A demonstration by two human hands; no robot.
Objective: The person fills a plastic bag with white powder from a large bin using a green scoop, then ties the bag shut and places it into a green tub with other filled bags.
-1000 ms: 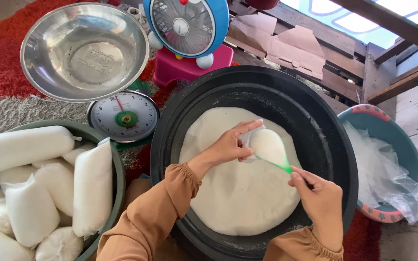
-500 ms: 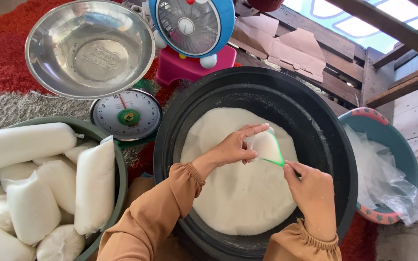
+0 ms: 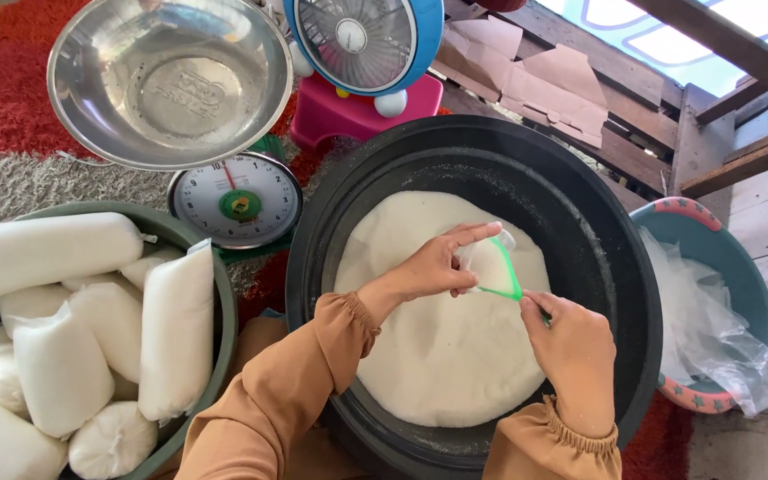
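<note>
Both hands grip small clear bag (image 3: 491,264) over black tub (image 3: 620,267): left hand (image 3: 437,263) pinches mouth open, right hand (image 3: 571,351) holds green scoop (image 3: 510,280) tilted in, so spills drop onto white grains (image 3: 437,356).

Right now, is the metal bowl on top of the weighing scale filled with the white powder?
No, the metal bowl sits empty above the scale; the white powder is in the black tub.

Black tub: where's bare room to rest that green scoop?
Free: black tub wall right of the white powder; grey rug left of the dial scale. Crowded: green basin packed with filled bags, teal basin holds plastic bags.
</note>
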